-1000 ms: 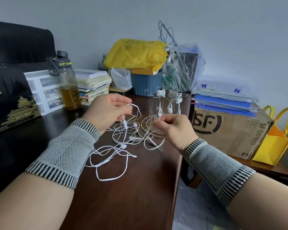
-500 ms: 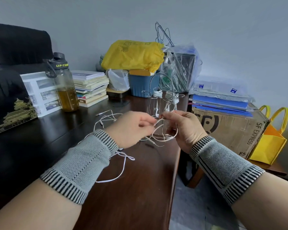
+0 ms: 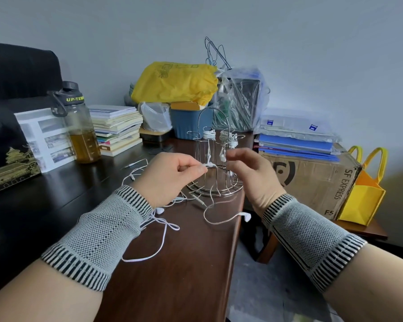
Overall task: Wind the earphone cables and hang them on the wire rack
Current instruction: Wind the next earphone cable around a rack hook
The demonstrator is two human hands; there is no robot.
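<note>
left hand (image 3: 170, 175) pinches white earphone cable (image 3: 164, 231) | right hand (image 3: 249, 173) loosely open, empty | cable light, limp, tangly; grip near earbud | wire rack (image 3: 215, 159) by table's right edge

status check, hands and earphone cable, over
Left hand pinches thin white earphone cable. Right hand open beside silver wire rack. Loose cable tangled on dark wooden desk.

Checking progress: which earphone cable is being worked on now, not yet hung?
The loose white cable sprawled on the desk, pinched by the left hand; the others are wound bundles hanging on the wire rack.
</note>
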